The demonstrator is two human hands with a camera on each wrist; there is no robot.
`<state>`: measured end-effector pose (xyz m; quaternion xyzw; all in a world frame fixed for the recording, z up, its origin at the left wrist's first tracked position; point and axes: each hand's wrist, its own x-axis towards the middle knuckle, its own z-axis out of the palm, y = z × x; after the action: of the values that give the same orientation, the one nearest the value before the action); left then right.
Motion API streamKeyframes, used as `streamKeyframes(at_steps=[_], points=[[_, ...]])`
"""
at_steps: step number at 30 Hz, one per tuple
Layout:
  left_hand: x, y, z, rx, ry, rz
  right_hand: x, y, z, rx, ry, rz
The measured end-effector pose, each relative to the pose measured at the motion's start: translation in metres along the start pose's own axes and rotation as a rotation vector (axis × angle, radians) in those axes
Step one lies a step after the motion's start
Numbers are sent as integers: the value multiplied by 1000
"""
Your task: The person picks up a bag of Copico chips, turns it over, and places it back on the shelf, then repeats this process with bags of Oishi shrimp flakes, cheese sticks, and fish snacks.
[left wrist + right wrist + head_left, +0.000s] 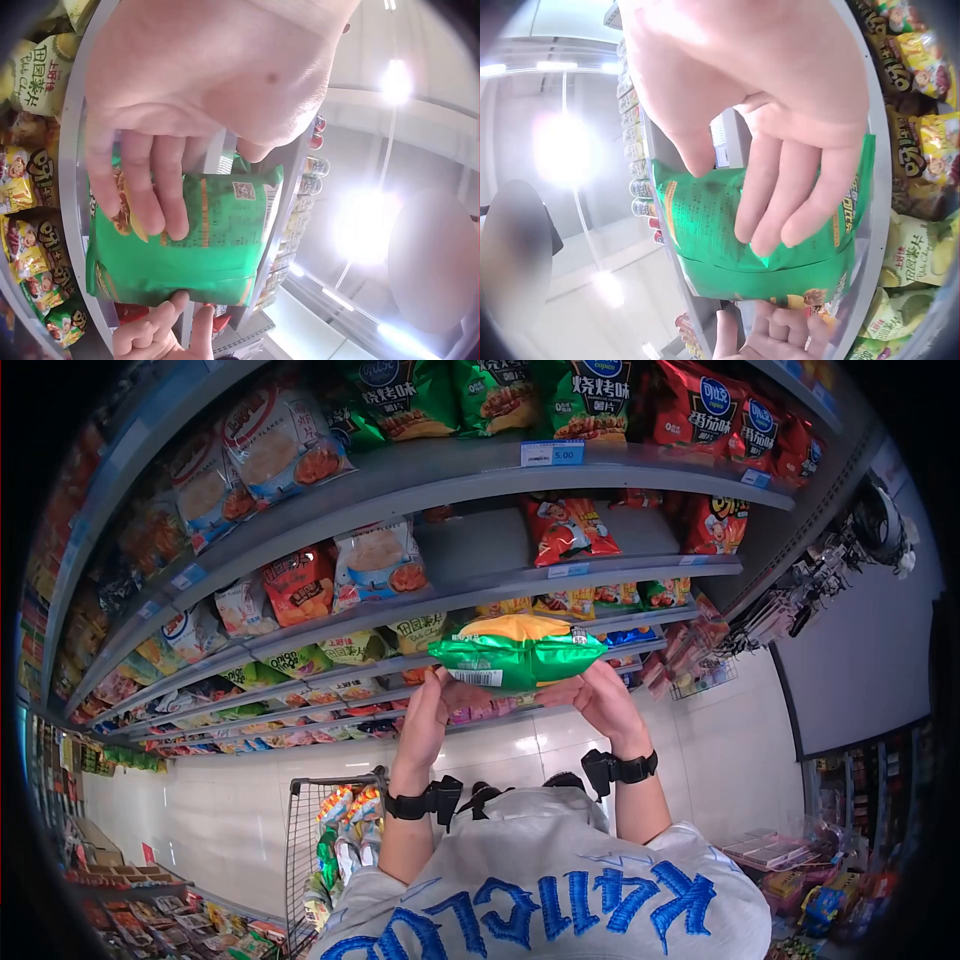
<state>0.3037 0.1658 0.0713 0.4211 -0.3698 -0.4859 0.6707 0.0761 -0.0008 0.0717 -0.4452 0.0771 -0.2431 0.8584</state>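
A green bag of potato chips (520,656) with a yellow-orange panel is held up in front of the chest, between both hands. My left hand (426,718) grips one end of it; in the left wrist view several of its fingers (154,199) lie bent over the green back with printed text. At the other end my right hand (607,705) grips the bag, its fingers (784,199) bent over the back in the right wrist view. A barcode shows on the bag's lower side in the head view.
Shelves (480,475) of chip bags curve across the front, with green bags (405,400) on top and a red bag (567,530) below. A wire shopping cart (300,830) holding snack bags stands at the lower left. More goods (830,900) sit at the lower right.
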Motion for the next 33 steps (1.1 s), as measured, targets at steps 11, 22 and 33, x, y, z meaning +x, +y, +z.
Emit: streamKeyframes(at_steps=[11, 22, 33], points=[[4, 3, 3, 18, 140, -41, -2, -4, 10, -193, 190, -12], [2, 5, 6, 54, 155, 23, 9, -8, 15, -273, 67, -4], [22, 21, 18, 239, 167, 218, 37, -21, 30, -600, 123, -167]])
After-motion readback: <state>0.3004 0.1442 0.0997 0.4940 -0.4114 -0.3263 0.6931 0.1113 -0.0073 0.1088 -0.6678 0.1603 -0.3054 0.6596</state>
